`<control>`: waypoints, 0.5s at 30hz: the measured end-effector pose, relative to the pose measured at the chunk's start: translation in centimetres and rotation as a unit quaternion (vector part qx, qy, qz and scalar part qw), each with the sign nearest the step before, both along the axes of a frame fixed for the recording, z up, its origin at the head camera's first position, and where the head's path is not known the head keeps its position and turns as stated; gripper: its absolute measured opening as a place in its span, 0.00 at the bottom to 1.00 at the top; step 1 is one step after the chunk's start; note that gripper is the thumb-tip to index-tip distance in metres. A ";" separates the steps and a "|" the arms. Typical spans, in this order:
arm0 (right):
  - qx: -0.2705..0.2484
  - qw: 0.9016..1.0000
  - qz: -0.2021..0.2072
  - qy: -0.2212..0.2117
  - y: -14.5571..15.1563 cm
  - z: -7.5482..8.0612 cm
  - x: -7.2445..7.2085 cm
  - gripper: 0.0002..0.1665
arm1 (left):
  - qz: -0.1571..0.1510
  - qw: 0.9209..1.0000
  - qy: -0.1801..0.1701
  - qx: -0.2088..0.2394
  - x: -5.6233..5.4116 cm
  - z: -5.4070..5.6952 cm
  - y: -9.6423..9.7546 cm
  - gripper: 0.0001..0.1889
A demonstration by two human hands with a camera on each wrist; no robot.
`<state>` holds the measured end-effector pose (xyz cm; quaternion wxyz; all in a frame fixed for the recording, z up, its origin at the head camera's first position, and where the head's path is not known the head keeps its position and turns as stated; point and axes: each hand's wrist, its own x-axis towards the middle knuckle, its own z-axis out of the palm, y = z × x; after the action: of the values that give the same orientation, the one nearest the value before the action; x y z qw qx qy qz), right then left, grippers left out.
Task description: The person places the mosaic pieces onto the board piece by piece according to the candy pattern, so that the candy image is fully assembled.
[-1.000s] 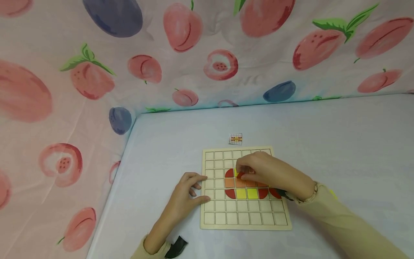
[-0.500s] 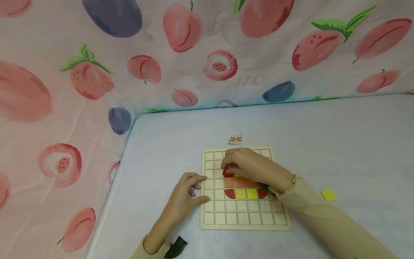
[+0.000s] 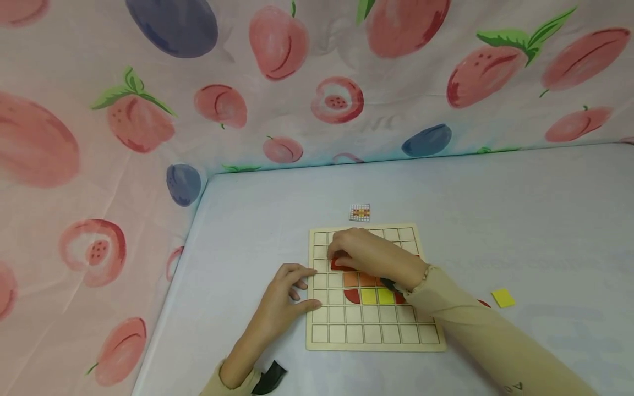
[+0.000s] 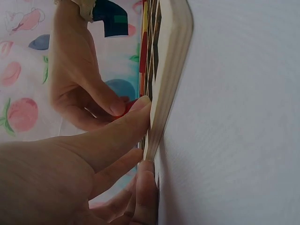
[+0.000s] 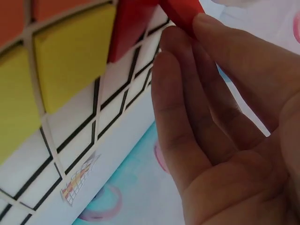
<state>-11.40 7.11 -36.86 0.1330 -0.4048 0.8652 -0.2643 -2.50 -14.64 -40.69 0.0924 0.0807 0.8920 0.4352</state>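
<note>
My right hand (image 3: 370, 252) pinches a small red tile (image 5: 183, 13) between thumb and fingertips, low over the upper left of a wooden grid board (image 3: 378, 333). Another red tile (image 5: 132, 29) lies in a square right beside it. My left hand (image 3: 283, 298) touches the board's left edge, its thumb and forefinger spread apart and the tips just over the rim. On the board sit orange squares (image 3: 351, 280), yellow squares (image 3: 369, 296) and a curved red tile (image 3: 352, 296). The right hand and sleeve hide part of the pattern.
A small printed card (image 3: 360, 212) with a coloured grid pattern lies behind the board. To the right are a loose yellow square (image 3: 503, 298) and a red piece (image 3: 484, 303) partly behind the sleeve. Fruit-print cloth (image 3: 297, 110) hangs behind the white table.
My right hand has moved left across the board with the red tile, from the middle toward its left side. The loose yellow square has come fully into view. The left hand stays put.
</note>
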 end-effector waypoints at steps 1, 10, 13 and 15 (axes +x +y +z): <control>0.003 1.000 -0.001 0.000 -0.1 0.0 0.0 0.05 | 0.000 1.000 0.000 -0.001 0.0 0.0 0.0 0.28; 0.013 1.000 -0.002 0.006 -0.7 -0.5 0.0 0.03 | -0.002 1.000 -0.005 -0.008 -0.1 -0.2 0.0 0.28; 0.015 1.000 -0.004 0.005 -0.8 -0.6 -0.1 0.04 | -0.004 1.000 -0.007 -0.009 -0.1 -0.2 0.0 0.28; 0.016 1.000 -0.011 0.004 -0.9 -0.6 -0.1 0.04 | -0.003 1.000 -0.007 -0.009 -0.1 -0.1 0.0 0.28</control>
<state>-11.50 6.18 -37.45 0.1335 -0.3942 0.8742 -0.2501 -2.56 -14.66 -40.80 0.1004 0.0798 0.8949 0.4275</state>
